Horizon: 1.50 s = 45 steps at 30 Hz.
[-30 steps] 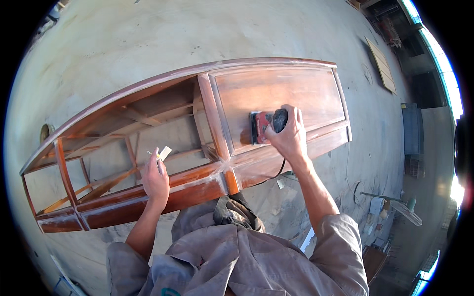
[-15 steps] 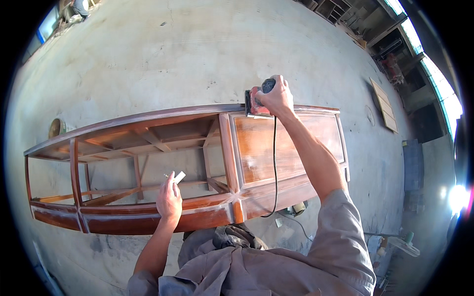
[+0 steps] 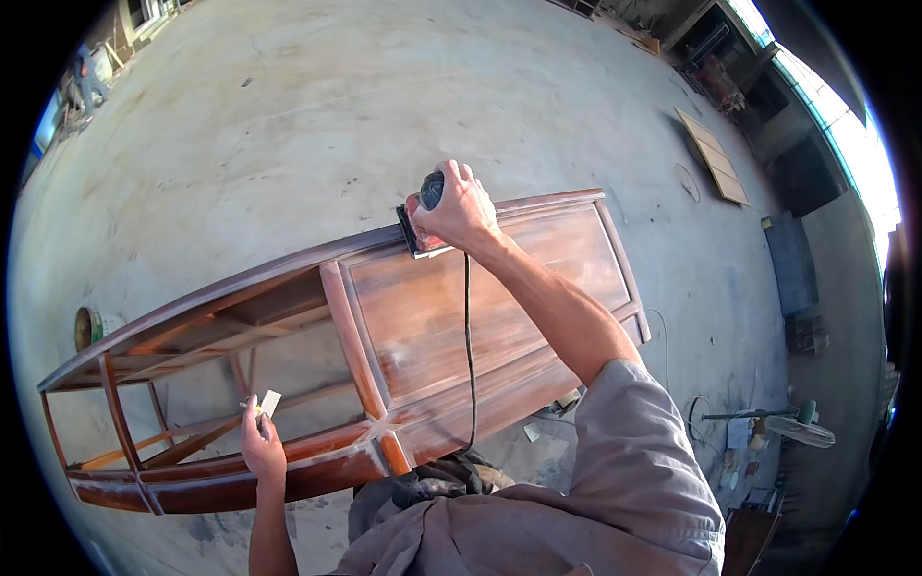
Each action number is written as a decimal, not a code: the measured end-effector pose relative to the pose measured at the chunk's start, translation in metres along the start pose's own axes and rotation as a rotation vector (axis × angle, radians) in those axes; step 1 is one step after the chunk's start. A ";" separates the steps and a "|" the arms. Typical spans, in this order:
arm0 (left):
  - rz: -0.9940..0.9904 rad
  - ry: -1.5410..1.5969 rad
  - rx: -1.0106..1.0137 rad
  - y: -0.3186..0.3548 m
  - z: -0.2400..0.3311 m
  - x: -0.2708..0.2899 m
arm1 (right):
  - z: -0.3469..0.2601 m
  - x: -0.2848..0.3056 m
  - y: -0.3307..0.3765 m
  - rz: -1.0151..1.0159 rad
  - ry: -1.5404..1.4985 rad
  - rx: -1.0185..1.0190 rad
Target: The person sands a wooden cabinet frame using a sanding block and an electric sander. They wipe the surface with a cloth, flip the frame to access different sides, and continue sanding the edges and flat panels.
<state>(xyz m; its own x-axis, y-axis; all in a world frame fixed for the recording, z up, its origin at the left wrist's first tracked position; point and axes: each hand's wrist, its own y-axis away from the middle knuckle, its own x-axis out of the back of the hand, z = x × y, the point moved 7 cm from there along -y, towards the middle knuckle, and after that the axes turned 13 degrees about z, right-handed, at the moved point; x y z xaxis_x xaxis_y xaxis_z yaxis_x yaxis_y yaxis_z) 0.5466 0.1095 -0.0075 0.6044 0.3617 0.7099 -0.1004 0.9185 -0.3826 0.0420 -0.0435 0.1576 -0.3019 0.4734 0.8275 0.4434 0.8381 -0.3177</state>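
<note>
Now, at the left, our left hand (image 3: 262, 447) pinches a small pale folded piece of sandpaper (image 3: 268, 404) beside the near rail of the long reddish wooden frame (image 3: 403, 317) lying on the concrete floor (image 3: 288, 115). Farther right, our right hand (image 3: 461, 206) clamps around the corded palm sander (image 3: 423, 216), pressed on the frame's far rail. We judge the sander compact, rigid, buzzy; grip its rounded top firmly
</note>
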 end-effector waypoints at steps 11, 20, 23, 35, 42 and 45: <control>-0.038 -0.047 0.106 0.003 -0.035 -0.001 | 0.305 0.140 -0.096 0.138 0.140 -0.260; -0.046 -0.081 0.109 0.008 -0.035 -0.003 | 0.367 0.166 -0.101 0.187 0.205 -0.331; -0.049 -0.032 0.116 0.006 -0.028 -0.003 | 0.290 0.137 -0.085 0.140 0.183 -0.230; 0.153 0.148 -0.018 0.003 0.004 0.015 | -0.081 -0.030 0.016 -0.008 0.058 -0.020; 0.376 0.085 -0.008 -0.029 -0.100 0.121 | -0.271 -0.119 0.063 -0.072 0.049 0.096; 0.413 0.024 -0.045 -0.044 -0.155 0.163 | -0.345 -0.152 0.085 -0.161 0.010 0.109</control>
<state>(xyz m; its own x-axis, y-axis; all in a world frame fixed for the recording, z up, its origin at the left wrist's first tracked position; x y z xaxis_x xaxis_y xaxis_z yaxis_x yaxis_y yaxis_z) 0.7721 0.1038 0.0335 0.5386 0.6942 0.4776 -0.3039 0.6887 -0.6583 0.4167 -0.1375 0.1640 -0.3525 0.3286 0.8762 0.2957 0.9275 -0.2288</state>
